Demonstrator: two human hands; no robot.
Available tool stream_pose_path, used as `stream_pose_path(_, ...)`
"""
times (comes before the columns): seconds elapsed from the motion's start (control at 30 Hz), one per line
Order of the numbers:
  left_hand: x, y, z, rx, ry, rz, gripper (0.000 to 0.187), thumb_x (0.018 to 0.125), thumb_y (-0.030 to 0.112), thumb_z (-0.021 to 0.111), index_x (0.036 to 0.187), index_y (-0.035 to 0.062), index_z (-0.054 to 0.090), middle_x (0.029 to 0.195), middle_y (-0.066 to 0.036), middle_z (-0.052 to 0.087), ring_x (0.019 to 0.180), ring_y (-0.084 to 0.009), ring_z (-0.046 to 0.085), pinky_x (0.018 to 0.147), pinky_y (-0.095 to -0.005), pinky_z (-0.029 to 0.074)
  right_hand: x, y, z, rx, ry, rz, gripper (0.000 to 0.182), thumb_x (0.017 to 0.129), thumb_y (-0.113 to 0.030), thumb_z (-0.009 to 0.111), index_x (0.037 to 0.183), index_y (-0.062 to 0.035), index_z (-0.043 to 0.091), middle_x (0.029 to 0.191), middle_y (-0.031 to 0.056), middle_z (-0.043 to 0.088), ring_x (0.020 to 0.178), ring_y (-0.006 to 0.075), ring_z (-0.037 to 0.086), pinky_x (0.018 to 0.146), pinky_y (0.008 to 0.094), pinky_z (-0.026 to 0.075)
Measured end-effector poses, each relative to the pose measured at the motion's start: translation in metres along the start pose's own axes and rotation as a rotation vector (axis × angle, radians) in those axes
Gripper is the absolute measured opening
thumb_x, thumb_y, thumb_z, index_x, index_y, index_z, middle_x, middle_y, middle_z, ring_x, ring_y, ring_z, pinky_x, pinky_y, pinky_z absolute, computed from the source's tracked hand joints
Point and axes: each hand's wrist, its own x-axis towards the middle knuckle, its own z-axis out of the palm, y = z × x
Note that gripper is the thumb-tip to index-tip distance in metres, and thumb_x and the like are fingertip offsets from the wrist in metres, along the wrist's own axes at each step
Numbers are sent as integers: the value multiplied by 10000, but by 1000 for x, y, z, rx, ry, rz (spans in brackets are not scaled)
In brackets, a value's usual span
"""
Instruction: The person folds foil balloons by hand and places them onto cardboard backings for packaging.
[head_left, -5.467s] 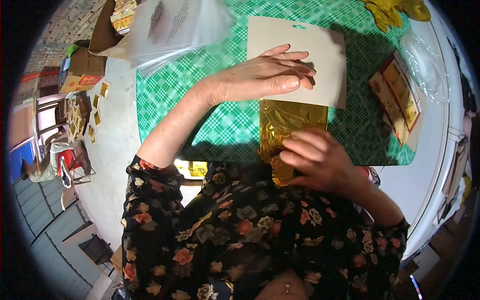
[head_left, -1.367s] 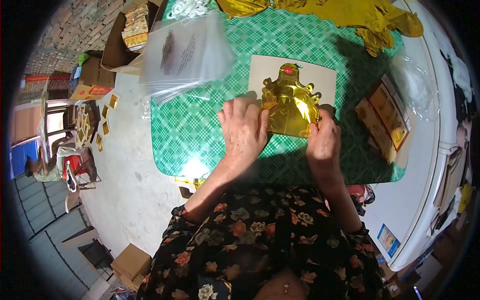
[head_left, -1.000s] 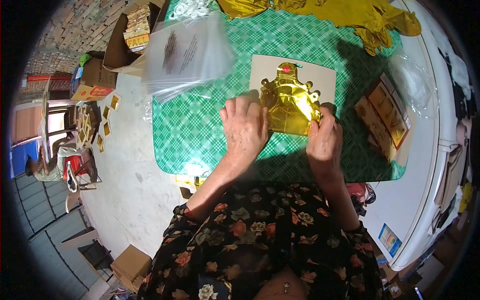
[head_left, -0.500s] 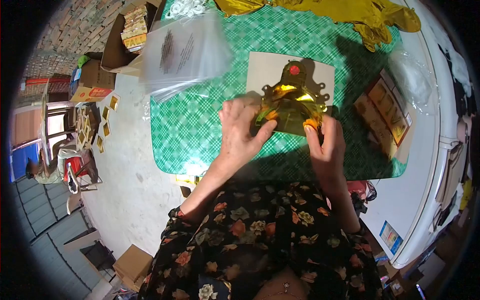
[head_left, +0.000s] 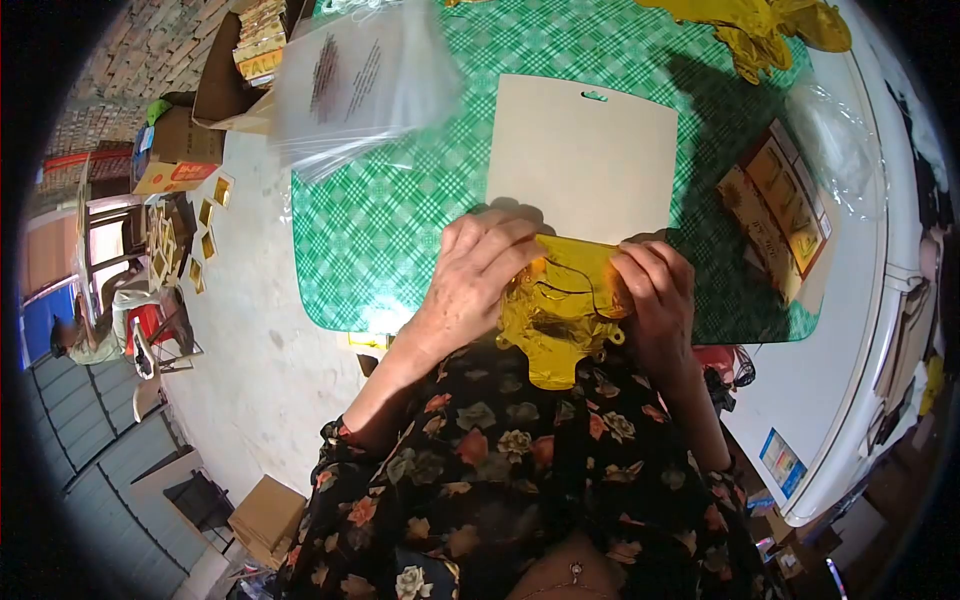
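A flat gold foil balloon (head_left: 560, 320) is stretched between my two hands at the near edge of the table. My left hand (head_left: 478, 272) pinches its upper left corner, fingers curled over the foil. The upper right corner is gripped by my right hand (head_left: 655, 290), with the thumb hidden behind. A fold runs along the top, and the lower part with small looped tabs hangs toward my floral shirt. Just beyond the hands, a beige card (head_left: 585, 150) with a cut-out hanging slot lies on the green checked tablecloth (head_left: 390, 260).
Clear plastic sleeves (head_left: 365, 85) are stacked at the back left. More gold foil (head_left: 760, 35) lies at the back right. A printed package (head_left: 780, 210) and clear plastic wrap (head_left: 835, 150) sit at right. Cardboard boxes (head_left: 180, 145) stand left, near a seated person (head_left: 100, 335).
The foil balloon has come off the card toward my body and been turned over, its rounded end now pointing down. Both hands still hold it. The view has shifted slightly.
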Motion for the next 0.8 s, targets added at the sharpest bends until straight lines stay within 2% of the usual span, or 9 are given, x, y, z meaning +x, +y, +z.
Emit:
stream_pose_path(0.17,7,1,3,16,20,35,404,786,98,777,1183,69,706,1255,-61,680,1240,-306,581,1054,-452,427,-2,3,1,-36,-66,-23,391,874,-102,678,1262,-92,633,1289,69,615,1201,292,584,992,445,474)
stream_pose_path(0.37,11,7,0,40,-21,-4,507,802,97,760,1304,72,693,1255,-68,675,1244,-288,583,1067,-432,432,-2,2,2,-17,-52,-12,425,872,-85,702,1291,-95,635,1239,59,610,1187,287,583,986,432,478)
stream_pose_path(0.47,7,5,0,33,-42,-6,516,800,89,758,1313,73,701,1233,-62,670,1241,-275,580,1066,-427,434,3,-2,1,-29,-37,-3,430,862,-79,720,1285,-94,645,1224,54,607,1164,285,589,984,429,482)
stream_pose_path(0.67,7,5,1,-7,-8,-3,445,795,116,768,1236,61,741,1208,-53,666,1222,-271,585,1061,-430,441,-6,5,3,17,-58,-26,411,825,-50,748,1228,-81,671,1202,55,619,1128,290,607,948,439,507)
stream_pose_path(0.8,5,0,6,-41,20,-9,388,781,133,774,1160,50,769,1155,-44,678,1178,-268,600,1011,-429,451,-3,8,6,120,3,-15,306,844,-53,742,1143,-58,678,1155,85,652,1071,306,626,904,448,525)
